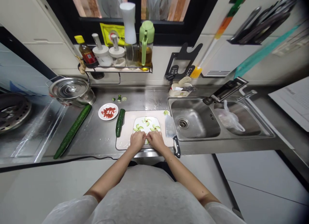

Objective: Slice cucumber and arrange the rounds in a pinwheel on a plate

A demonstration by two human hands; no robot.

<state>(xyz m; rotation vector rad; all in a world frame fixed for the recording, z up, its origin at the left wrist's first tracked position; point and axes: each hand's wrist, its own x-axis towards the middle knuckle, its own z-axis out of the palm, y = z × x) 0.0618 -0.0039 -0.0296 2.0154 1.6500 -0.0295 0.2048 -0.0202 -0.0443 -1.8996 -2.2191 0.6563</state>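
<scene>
Both hands (146, 141), fingers pinched together, hover over the white plate's (141, 121) near edge.

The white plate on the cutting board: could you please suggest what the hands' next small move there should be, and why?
Probably, the left hand and right hand should gently settle the green slice near the front of the white plate: both hands meet beside it, while three fanned clusters lie farther back.

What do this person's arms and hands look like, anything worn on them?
The left hand and right hand are bare, with no gloves or watch visible. The forearms are uncovered below the short, loose, pale grey sleeves of a shirt.
</scene>
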